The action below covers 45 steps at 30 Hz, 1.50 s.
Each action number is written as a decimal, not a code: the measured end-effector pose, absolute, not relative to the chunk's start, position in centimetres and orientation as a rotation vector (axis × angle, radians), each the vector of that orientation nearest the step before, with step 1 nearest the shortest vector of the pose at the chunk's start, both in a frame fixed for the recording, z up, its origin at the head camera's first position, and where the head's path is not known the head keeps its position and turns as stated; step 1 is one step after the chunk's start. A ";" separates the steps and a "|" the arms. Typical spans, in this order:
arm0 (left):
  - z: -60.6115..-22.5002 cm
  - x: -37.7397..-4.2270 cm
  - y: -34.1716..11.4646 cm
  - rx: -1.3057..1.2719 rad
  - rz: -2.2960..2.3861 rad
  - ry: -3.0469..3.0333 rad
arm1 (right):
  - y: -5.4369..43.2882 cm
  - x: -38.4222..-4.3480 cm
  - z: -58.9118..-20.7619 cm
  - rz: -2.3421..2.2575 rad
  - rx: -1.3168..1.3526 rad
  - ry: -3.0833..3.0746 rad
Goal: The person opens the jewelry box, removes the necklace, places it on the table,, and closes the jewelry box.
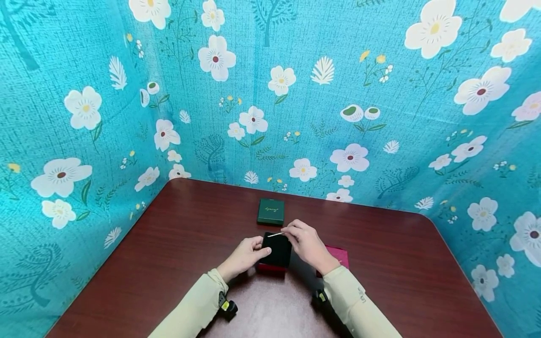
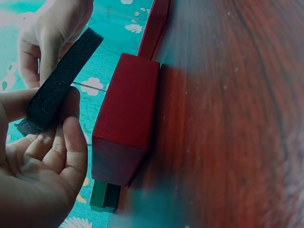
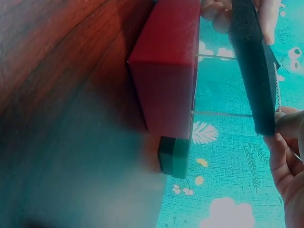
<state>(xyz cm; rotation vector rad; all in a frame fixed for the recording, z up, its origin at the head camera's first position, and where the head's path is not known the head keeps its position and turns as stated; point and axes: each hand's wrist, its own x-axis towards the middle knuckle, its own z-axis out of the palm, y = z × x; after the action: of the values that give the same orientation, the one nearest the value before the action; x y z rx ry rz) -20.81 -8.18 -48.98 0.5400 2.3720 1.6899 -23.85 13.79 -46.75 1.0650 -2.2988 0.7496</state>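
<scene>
My left hand (image 1: pixel 246 254) grips a black foam pad (image 1: pixel 276 253) by its left side, thumb on the face and fingers behind. The pad is raised above an upright red box (image 2: pixel 126 99), apart from it. At the pad's far edge my right hand (image 1: pixel 307 244) pinches a thin silvery twisted chain (image 3: pixel 278 88), which lies along the pad's face. Between pad and box stretch two thin strands (image 3: pixel 223 114). The inside of the red box is hidden.
A dark green box (image 1: pixel 271 211) with gold lettering lies farther back on the brown table (image 1: pixel 203 211). To the right, a flat red piece (image 1: pixel 340 255) is partly covered by my right wrist. A blue flowered cloth (image 1: pixel 262 94) hangs around the table's back and sides.
</scene>
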 end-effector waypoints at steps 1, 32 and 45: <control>-49.0 -20.8 -8.2 0.546 1.691 2.374 | 13.8 -23.8 -46.7 0.743 1.066 -2.306; -47.7 -19.9 -8.2 0.697 1.629 2.394 | 13.8 -24.0 -46.0 0.675 1.019 -2.330; -45.7 -19.1 -8.5 0.734 1.649 2.301 | 13.8 -24.5 -46.0 0.697 1.064 -2.293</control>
<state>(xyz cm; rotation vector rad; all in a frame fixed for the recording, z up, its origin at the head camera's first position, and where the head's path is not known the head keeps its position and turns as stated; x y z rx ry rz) -19.09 -8.49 -45.70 0.7336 2.3006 1.6485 -24.52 13.78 -45.98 1.0645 -2.2929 0.6974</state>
